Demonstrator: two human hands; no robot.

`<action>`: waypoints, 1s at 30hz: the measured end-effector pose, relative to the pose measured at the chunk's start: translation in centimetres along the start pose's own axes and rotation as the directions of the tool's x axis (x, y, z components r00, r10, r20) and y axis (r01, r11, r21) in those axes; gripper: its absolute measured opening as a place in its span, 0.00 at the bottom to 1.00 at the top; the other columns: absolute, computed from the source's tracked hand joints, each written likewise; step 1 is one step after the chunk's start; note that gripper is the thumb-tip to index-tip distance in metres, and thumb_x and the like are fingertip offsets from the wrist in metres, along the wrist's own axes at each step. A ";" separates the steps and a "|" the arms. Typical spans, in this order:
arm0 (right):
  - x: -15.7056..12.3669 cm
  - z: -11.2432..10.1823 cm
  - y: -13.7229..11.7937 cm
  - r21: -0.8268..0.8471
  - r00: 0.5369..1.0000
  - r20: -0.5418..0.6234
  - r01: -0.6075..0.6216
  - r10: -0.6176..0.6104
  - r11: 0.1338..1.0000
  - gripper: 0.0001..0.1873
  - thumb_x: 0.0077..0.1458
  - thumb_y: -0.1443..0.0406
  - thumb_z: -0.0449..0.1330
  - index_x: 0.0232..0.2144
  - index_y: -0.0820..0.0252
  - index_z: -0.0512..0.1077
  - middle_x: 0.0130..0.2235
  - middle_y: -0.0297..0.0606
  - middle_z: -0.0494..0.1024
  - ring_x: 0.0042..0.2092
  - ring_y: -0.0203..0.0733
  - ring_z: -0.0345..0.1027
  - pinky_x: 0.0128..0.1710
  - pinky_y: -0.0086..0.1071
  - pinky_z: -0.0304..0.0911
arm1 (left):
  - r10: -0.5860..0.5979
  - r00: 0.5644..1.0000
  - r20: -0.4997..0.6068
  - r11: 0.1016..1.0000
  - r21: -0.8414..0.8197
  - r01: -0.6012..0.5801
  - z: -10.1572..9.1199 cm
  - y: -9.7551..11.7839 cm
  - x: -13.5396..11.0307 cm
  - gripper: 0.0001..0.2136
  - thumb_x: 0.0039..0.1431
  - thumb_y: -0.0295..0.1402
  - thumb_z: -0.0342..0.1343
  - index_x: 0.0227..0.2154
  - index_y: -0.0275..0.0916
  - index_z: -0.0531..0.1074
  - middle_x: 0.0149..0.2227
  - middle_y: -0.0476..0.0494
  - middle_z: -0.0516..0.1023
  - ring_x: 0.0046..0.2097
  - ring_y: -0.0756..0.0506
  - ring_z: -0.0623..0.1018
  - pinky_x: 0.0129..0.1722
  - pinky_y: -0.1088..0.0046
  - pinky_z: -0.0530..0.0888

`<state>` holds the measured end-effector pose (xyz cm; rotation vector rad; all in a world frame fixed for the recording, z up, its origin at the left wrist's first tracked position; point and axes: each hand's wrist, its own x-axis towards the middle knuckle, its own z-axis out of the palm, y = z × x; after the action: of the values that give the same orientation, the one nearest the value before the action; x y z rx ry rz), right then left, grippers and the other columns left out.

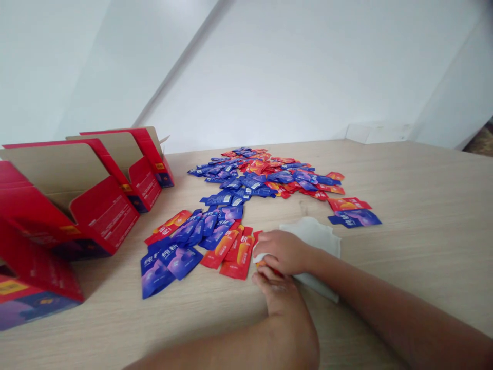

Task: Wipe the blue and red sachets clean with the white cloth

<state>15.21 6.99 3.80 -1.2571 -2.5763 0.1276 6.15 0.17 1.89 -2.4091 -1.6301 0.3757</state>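
My right hand (283, 251) is closed on a white cloth (314, 235), which spreads out beneath the wrist and forearm. A fold of the cloth shows at the fingertips. Just below, my left hand (277, 293) touches an orange-red sachet (263, 263) with its fingers, close against the right hand. Most of that sachet is hidden by the fingers and cloth. To the left of both hands lie red sachets (236, 254) and blue sachets (181, 261), fanned out and overlapping.
A larger heap of blue and red sachets (254, 180) lies farther back. One blue sachet (356, 218) overlaps a red one at the right. Several open red cartons (110, 218) stand along the left. A white block (379, 132) rests against the wall on the wooden table (423, 205).
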 end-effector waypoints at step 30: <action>-0.1 0.0 0.4 0.044 1.000 0.031 -0.006 0.004 0.999 0.11 0.50 0.70 0.53 0.35 0.59 0.73 0.35 0.38 0.72 0.37 0.39 0.63 0.37 0.30 0.57 | 0.057 0.994 0.090 0.993 0.093 -0.066 0.1 0.3 -0.4 0.23 0.57 0.24 0.40 0.57 0.33 0.57 0.56 0.27 0.64 0.55 0.32 0.66 0.52 0.49 0.64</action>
<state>15.57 7.12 3.74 -1.2557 -2.5817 0.2046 6.29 -0.28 1.76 -2.4065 -1.5373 0.5648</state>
